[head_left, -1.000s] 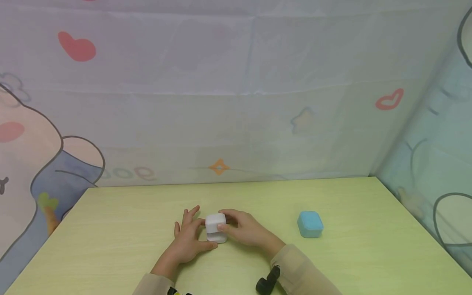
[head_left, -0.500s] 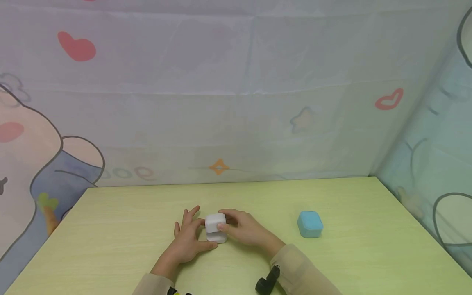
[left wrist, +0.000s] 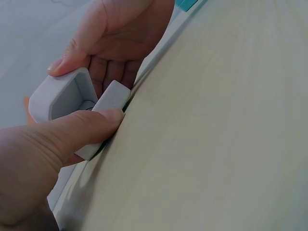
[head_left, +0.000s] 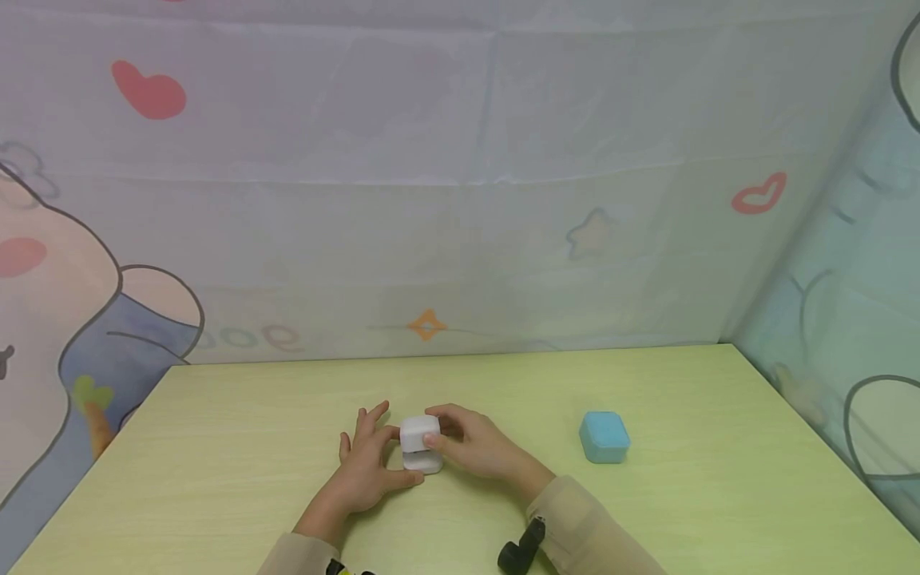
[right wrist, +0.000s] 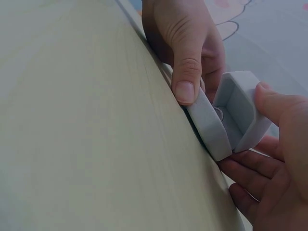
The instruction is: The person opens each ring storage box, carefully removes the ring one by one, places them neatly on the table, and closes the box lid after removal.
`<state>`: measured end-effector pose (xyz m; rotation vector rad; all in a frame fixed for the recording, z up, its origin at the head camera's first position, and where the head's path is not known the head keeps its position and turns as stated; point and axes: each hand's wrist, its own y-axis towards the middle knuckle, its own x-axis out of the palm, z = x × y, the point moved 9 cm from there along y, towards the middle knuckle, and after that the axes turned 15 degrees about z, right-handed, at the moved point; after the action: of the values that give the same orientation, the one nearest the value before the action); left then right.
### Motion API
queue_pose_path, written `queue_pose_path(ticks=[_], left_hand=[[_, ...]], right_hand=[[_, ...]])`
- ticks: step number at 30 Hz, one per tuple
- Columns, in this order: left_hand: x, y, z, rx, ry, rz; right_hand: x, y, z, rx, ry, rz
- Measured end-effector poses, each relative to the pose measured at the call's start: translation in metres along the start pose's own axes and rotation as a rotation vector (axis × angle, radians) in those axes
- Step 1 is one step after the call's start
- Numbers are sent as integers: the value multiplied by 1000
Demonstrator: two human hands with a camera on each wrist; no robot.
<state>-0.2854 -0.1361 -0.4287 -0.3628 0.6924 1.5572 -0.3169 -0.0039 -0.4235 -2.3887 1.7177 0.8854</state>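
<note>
A small white ring box [head_left: 421, 434] stands on the table between both hands, its lid tilted up from the base. My left hand [head_left: 362, 477] grips the base [left wrist: 113, 95], thumb across its near side and fingers at the far side. My right hand [head_left: 480, 447] holds the raised lid [right wrist: 257, 131], with the thumb on its outer face and fingers behind it. Inside, a thin ring [right wrist: 219, 113] shows partly at the base, seen in the right wrist view. Part of the base is covered by the left thumb.
A light blue rounded box [head_left: 604, 438] sits on the pale yellow-green table [head_left: 690, 495], to the right of the hands. Behind the table hangs a printed cloth [head_left: 460, 239]. A black wrist device [head_left: 522, 549] juts from the right sleeve.
The lid has tipped back very slightly, so the gap above the base looks a little wider. Both hands stay in nearly the same place, and the blue box has not moved.
</note>
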Motion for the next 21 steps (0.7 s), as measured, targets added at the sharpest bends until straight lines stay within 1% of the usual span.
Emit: queue_pose_path(ticks=[6, 21], left_hand=[[0, 0, 0, 4, 8, 6], [0, 0, 0, 4, 10, 5]], right_hand=[[0, 0, 0, -2, -17, -5], [0, 1, 2, 28, -29, 0]])
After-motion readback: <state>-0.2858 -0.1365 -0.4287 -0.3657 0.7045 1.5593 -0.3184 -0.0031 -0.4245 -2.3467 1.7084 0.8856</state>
